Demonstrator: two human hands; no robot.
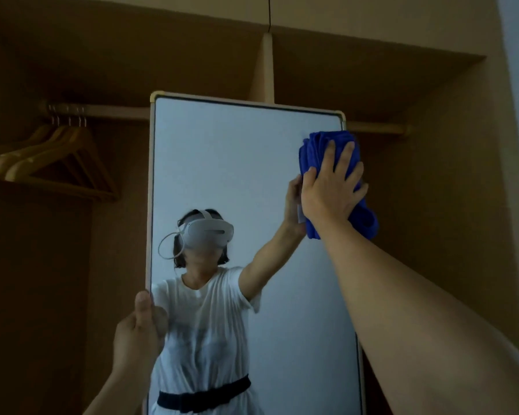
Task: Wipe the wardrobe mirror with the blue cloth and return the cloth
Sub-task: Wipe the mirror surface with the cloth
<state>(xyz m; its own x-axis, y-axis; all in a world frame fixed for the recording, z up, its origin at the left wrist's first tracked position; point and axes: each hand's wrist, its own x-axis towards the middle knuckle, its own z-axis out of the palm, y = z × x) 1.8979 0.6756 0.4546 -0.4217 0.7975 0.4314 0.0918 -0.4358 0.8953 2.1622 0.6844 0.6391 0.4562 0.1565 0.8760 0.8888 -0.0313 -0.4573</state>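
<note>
Blue cloth (pixel 336 175), bunched, is pressed flat against the upper right corner of the wardrobe mirror (pixel 237 175) by the right hand (pixel 330 190), fingers spread straight over it. The frame's left edge is gripped by the left hand (pixel 138 327). Even pressure should be kept and overlapping strokes worked downward while the frame is steadied.

mirror (pixel 237 181): upright, pale-framed | blue cloth (pixel 336 163): bunched against its upper right edge
</note>
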